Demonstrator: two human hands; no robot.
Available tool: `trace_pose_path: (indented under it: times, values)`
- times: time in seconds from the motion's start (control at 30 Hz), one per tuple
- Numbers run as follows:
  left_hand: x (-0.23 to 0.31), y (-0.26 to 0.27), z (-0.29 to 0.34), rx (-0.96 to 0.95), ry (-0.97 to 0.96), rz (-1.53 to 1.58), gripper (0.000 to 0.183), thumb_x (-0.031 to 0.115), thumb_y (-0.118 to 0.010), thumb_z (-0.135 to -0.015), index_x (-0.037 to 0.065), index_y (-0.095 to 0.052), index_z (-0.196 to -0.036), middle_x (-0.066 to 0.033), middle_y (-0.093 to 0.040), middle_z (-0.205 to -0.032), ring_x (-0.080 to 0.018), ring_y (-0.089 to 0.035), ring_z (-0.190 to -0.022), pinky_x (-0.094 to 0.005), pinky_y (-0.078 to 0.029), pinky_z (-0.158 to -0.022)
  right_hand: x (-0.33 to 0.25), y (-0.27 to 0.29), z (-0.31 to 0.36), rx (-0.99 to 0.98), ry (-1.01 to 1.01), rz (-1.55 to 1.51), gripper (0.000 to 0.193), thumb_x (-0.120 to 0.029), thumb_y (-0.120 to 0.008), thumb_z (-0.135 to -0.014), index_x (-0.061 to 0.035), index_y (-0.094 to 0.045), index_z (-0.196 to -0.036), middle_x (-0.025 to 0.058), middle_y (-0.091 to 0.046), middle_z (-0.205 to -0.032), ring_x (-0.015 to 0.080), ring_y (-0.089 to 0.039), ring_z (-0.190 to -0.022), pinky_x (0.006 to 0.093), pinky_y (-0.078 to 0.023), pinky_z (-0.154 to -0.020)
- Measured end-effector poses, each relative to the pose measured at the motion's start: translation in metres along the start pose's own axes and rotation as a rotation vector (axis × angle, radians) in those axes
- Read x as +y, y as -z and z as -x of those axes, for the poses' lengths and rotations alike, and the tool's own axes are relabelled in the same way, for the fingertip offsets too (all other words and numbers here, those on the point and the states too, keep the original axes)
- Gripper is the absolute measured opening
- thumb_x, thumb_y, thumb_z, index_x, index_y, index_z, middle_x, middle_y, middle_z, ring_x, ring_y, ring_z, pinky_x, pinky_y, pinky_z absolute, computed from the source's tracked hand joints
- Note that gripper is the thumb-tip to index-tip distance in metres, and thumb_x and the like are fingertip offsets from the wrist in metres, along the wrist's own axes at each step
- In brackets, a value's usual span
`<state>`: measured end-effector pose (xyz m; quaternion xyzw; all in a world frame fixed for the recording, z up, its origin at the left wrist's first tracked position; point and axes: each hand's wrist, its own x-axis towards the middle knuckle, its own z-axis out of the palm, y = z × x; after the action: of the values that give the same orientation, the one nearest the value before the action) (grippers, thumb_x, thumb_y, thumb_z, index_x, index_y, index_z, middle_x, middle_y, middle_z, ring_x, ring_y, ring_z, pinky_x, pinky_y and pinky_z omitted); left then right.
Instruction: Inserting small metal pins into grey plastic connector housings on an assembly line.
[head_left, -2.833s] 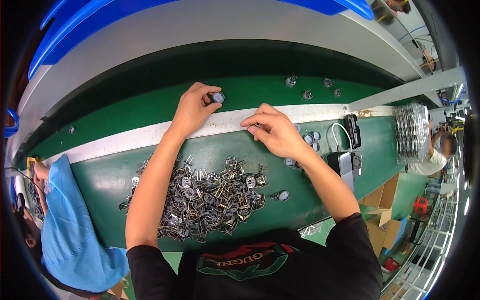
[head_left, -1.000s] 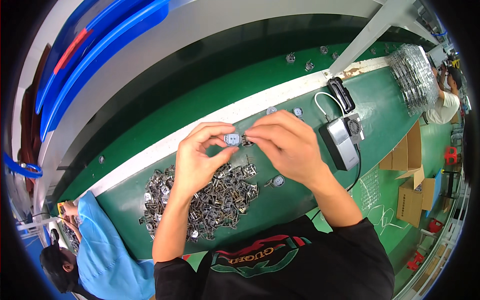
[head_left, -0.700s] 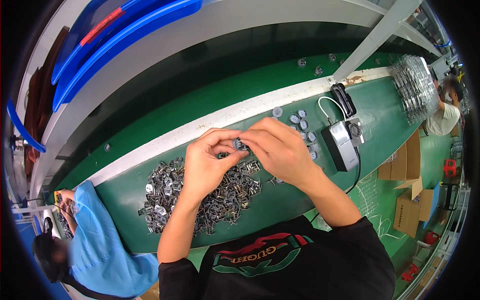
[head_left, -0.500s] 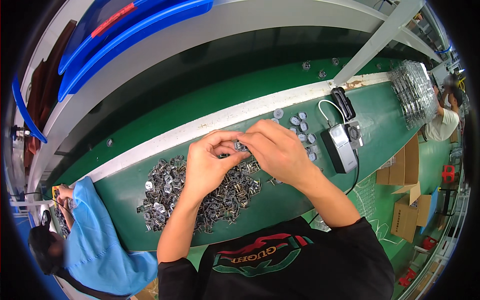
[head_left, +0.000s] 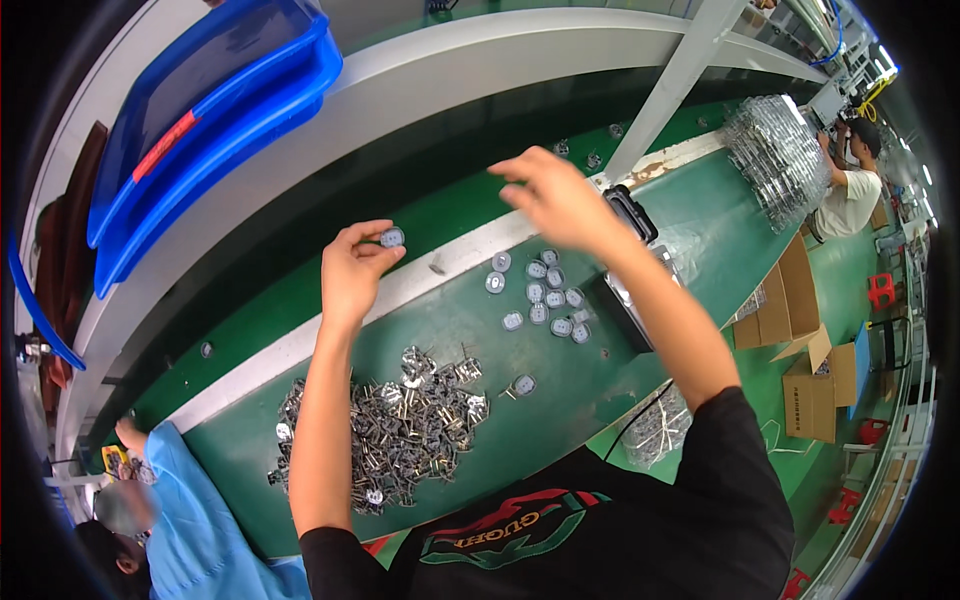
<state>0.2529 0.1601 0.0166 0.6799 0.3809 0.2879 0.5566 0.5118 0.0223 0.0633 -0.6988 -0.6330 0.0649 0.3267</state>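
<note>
Right hand (head_left: 562, 203) has swung away, ending two-handed contact: left hand (head_left: 351, 272) alone pinches the round grey socket piece (head_left: 392, 237) above the green strip (head_left: 455, 205); the blurred right looks empty, fingers loose.

Right hand (head_left: 560, 205) motion-blurred. Left hand (head_left: 350, 275) fingers cover one edge of the grey disc (head_left: 393, 237). Right forearm (head_left: 685, 320) hides part of the black box (head_left: 630, 320). Pile (head_left: 415, 430) partly behind left forearm (head_left: 322, 430). Blue-clad co-worker (head_left: 195, 490) cut off at bottom.
</note>
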Motion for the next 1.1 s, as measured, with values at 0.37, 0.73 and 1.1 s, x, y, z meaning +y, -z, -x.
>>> trace_pose_path:
  times: [0.37,0.73,1.1]
  values:
    - [-0.07,0.009,-0.084,0.17,-0.192,-0.634,0.045,0.015,-0.079,-0.079,0.007,-0.066,-0.122,-0.0151,-0.065,-0.112,-0.033,-0.064,-0.105,-0.0427,-0.052,-0.095,0.131,0.004,-0.055,-0.13,-0.614,0.741,0.037,-0.011,-0.061,-0.089,0.0,-0.066,-0.124,0.0228,-0.058,-0.132,0.0403,-0.059,-0.121,0.0463,-0.054,-0.098]
    - [-0.022,-0.119,-0.079,-0.372,-0.441,-0.567,0.02,0.018,-0.073,-0.09,0.004,-0.074,-0.104,-0.0129,-0.066,-0.101,-0.0317,-0.064,-0.096,-0.0397,-0.052,-0.086,0.16,-0.001,-0.041,-0.071,-0.382,0.403,0.032,-0.011,-0.069,-0.086,0.0037,-0.069,-0.114,0.022,-0.066,-0.121,0.0367,-0.066,-0.111,0.0433,-0.057,-0.091]
    - [-0.017,-0.046,0.043,-0.337,-0.629,-0.705,0.022,0.007,-0.079,-0.083,0.004,-0.074,-0.104,-0.0094,-0.066,-0.104,-0.0194,-0.063,-0.085,-0.0299,-0.052,-0.072,-0.041,0.007,0.096,0.108,-0.203,-0.569,0.031,-0.004,-0.085,-0.079,0.0004,-0.071,-0.105,0.0086,-0.07,-0.104,0.0129,-0.07,-0.082,0.0254,-0.057,-0.073]
